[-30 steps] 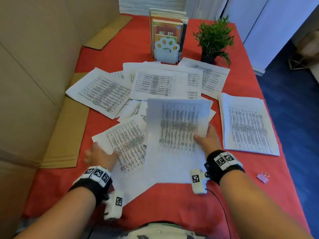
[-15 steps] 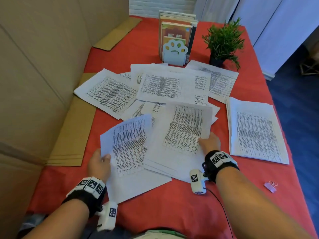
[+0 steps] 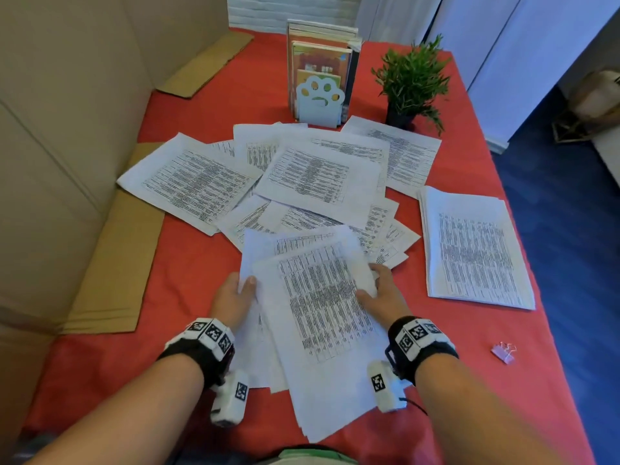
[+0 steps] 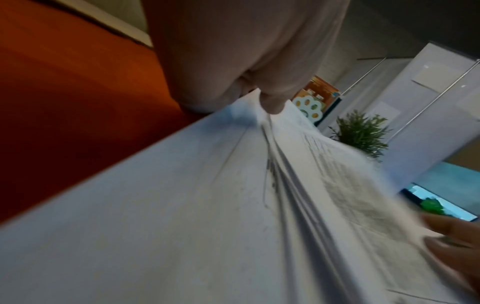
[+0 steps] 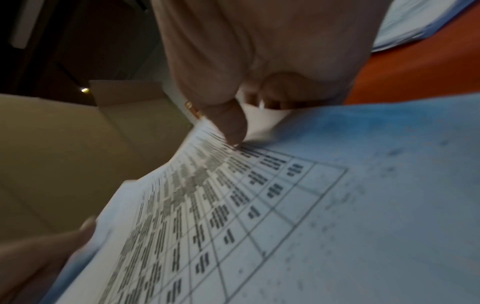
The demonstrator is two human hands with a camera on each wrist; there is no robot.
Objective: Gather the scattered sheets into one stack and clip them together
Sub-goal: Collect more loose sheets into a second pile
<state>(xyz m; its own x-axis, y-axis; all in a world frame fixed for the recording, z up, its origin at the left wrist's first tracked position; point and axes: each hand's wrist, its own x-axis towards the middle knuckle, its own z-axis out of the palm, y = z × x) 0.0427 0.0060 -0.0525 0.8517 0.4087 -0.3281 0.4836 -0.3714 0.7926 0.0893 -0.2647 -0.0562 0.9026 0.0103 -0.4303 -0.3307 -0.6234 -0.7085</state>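
1. Since half a second ago, the left hand is bringing its printed sheet in under the right hand's bundle, so the two separate piles are now overlapping as one held bundle of sheets.
2. The left hand is pinching the bundle's left edge, thumb on top and fingers beneath; the left wrist view is showing several loose sheet edges fanning out below that thumb.
3. The right hand is gripping the bundle's right edge, thumb pressing on the printed table, the paper corner curling at the grip.
4. Beyond both grips, the scattered sheets are lying overlapped on the red tablecloth.
5. To the right of the right hand's grip, a squared stack of sheets is lying apart.
6. Nearer the person, right of the right wrist, a pink binder clip is lying untouched.
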